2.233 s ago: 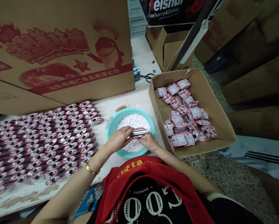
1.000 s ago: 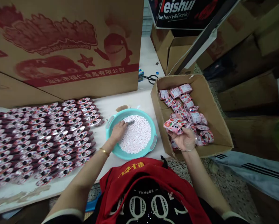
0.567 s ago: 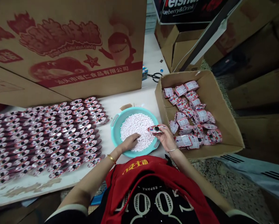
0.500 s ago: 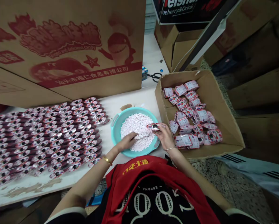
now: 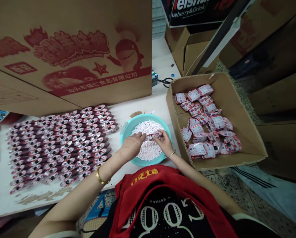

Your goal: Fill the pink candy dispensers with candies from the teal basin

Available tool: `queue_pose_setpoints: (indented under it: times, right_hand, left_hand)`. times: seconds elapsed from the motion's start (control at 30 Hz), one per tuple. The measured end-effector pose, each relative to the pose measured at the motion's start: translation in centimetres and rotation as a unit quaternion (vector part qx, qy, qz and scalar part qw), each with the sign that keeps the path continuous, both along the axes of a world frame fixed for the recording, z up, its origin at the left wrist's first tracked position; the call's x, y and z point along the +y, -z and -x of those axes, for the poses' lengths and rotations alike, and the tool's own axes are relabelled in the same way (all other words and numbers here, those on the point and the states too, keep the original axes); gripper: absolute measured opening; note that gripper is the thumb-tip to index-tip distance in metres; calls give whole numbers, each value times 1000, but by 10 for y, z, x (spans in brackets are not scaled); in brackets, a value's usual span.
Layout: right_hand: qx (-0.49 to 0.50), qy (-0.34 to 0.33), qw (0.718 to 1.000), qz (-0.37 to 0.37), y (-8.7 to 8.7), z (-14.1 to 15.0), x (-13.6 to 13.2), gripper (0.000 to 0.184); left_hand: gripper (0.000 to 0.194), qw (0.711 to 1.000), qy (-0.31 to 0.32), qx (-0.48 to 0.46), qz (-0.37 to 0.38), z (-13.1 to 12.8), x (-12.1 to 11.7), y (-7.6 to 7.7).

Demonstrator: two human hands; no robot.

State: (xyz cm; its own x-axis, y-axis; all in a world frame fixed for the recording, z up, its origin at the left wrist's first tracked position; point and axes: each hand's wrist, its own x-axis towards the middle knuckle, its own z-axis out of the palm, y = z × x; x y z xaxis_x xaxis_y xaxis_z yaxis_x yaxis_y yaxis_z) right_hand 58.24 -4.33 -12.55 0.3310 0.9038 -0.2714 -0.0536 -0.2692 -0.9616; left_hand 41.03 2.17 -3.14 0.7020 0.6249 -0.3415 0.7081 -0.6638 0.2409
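My right hand (image 5: 164,143) pinches a printed red-and-white candy pouch (image 5: 157,134) above a turquoise basin (image 5: 125,136). The basin holds a heap of small white candies (image 5: 149,150). Over the basin's left side, my left hand (image 5: 133,144) is closed, its fingertips at the left end of the pouch. What those fingers hold is hidden from above. To the left, long rows of similar pouches (image 5: 71,142) stand packed together on the white table (image 5: 46,198), their dark round spouts facing up.
An open cardboard box (image 5: 247,138) on the right holds several loose pouches. Behind the basin stands a tall printed carton (image 5: 88,62). Scissors (image 5: 166,81) lie by the box's back corner. A blue stool (image 5: 95,211) is below the table edge.
A second ago my right hand lifted a pouch from the box, while a small grey metal tool showed in my left. My left hand then dipped into the candies; now both hands meet at the pouch.
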Motion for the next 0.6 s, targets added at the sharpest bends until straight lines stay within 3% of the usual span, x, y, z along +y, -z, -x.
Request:
queue_pose_setpoints:
  times: [0.17,0.27,0.33,0.4,0.53,0.6]
  right_hand:
    - [51,26,998,17,5,0,3,51]
    - [131,75,987,57,4,-6,6,46]
    - [204,104,970,81,0,-11,8,41]
    - [263,115,953,97,-5,-16,10,38]
    - [319,127,934,102,-16,-22,12,37]
    - [324,133,932,96,-18,-24,13,36]
  left_hand:
    - [38,995,40,65,-68,-20,-11,-27]
    - [30,996,18,57,-66,-4,0,-23]
    - [29,996,-19,54,-76,14,11,-4]
    - [31,995,-41,64,-68,30,18,29]
    - [32,997,-17,48,60,36,4,104]
    - [33,992,-14,-11,127,25,-11,131]
